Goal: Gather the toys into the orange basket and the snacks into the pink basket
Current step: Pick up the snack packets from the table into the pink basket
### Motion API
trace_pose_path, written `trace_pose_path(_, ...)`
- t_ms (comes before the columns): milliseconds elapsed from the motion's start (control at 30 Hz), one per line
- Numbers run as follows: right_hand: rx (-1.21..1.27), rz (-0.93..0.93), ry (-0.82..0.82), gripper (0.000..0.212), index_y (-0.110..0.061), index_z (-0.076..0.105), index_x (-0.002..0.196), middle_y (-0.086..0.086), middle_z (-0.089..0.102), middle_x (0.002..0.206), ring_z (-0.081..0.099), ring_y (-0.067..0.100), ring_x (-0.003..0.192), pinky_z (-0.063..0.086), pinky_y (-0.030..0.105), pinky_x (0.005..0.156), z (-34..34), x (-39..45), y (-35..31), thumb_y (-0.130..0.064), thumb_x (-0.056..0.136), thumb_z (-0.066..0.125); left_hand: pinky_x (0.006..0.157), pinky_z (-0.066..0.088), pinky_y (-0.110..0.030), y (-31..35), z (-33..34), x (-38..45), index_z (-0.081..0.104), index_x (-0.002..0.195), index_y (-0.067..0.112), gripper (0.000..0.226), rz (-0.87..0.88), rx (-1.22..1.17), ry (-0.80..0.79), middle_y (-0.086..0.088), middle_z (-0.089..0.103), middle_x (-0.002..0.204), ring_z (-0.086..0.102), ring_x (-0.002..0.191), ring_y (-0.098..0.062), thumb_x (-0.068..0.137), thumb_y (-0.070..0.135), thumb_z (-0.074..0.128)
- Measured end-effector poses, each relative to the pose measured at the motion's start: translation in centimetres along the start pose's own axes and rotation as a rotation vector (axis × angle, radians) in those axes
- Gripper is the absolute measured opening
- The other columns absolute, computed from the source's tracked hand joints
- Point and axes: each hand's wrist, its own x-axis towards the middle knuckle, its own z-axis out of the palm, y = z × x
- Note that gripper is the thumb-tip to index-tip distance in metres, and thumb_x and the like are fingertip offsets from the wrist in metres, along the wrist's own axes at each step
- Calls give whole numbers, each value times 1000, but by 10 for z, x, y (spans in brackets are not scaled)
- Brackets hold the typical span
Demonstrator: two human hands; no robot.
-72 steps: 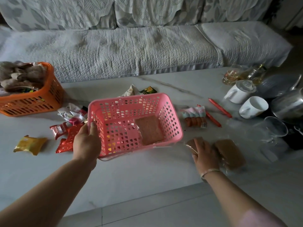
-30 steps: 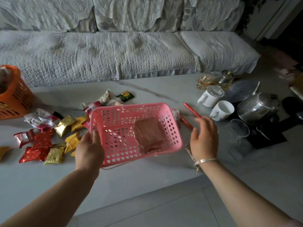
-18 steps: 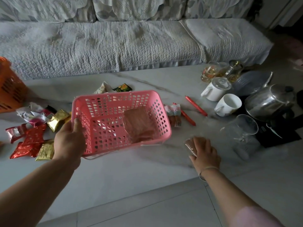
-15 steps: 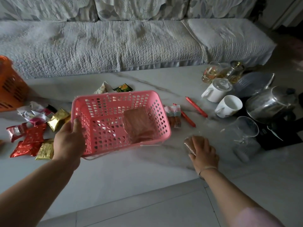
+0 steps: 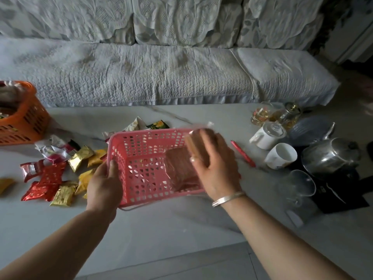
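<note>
My left hand (image 5: 104, 183) grips the near left rim of the pink basket (image 5: 141, 158), thumb inside. One brown wrapped snack (image 5: 179, 170) lies on the basket's floor. My right hand (image 5: 212, 158) is over the basket's right side and holds a second clear-wrapped brown snack (image 5: 191, 142) above the first. Several gold and red snack packets (image 5: 58, 178) lie on the table left of the basket. The orange basket (image 5: 22, 122) with plush toys stands at the far left.
White mugs (image 5: 281, 155), glasses (image 5: 296, 186), a steel kettle (image 5: 331, 155) and jars (image 5: 262, 114) crowd the table's right end. A red pen-like stick (image 5: 243, 156) lies right of the basket. More packets (image 5: 147, 124) lie behind it. A sofa (image 5: 161, 73) runs behind the table.
My right hand lifted the clear-wrapped snack off the table at the right and carried it left over the pink basket. My left hand kept its grip on the basket rim.
</note>
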Motion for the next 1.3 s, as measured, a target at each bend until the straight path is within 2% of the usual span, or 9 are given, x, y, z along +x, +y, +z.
trace_pose_path(300,-296,362,-559,67,-37,-8,148,8,-14,158,-5,37,144,0,58,112,53,38,-29,-62,94,22,78,60,-52,15,10,9,60,125,25,32,7,-25,-87,-8,73,97,72,81,-32,104,42,41)
trace_pose_path(500,-278,405,-669,83,-33,-8,150,9,-21,157,-16,34,144,-6,59,113,71,63,-35,-76,84,18,78,61,-51,28,5,25,58,120,33,26,-4,29,-78,-3,73,98,74,83,-29,104,43,41)
trace_pose_path(600,-253,322,-539,75,-30,2,151,7,-15,158,-8,31,146,0,54,116,63,72,-50,-66,90,26,87,57,-56,33,2,44,60,124,29,34,11,86,-48,-1,73,102,72,94,-31,103,48,40)
trace_pose_path(733,-33,12,109,49,-12,45,136,14,40,146,37,29,134,31,42,110,29,79,-38,-32,91,44,85,57,-57,43,1,65,61,109,32,25,14,80,-10,-3,73,91,72,85,-33,103,46,41)
trace_pose_path(833,11,39,381,41,-3,55,121,19,52,130,47,32,122,39,44,102,14,87,17,-12,82,45,80,59,-52,50,-1,77,61,110,26,26,10,44,34,-5,71,89,71,79,-30,105,41,41)
trace_pose_path(933,-66,261,167,44,-2,54,123,23,46,135,43,40,124,38,50,102,32,86,71,-6,80,60,68,58,-40,55,-3,87,61,116,19,31,23,26,90,-5,71,87,69,71,-26,105,40,41)
trace_pose_path(1000,-141,358,-44,59,-5,51,130,24,38,142,37,41,131,36,48,104,59,73,90,-29,80,69,63,54,-33,56,-1,92,61,119,17,34,13,6,120,-4,70,87,69,69,-23,105,40,40)
trace_pose_path(1133,-243,421,-395,96,-30,22,149,20,13,156,17,35,143,28,45,111,111,53,105,-76,69,50,57,52,-30,54,4,100,60,125,19,34,-23,-49,164,-3,70,89,68,69,-20,106,39,41)
trace_pose_path(1300,-304,539,-526,96,-42,-1,148,10,-14,158,-9,31,145,18,47,115,141,54,106,-75,74,49,59,54,-32,46,7,110,59,129,18,37,-28,-63,203,-3,71,91,70,71,-22,105,41,43)
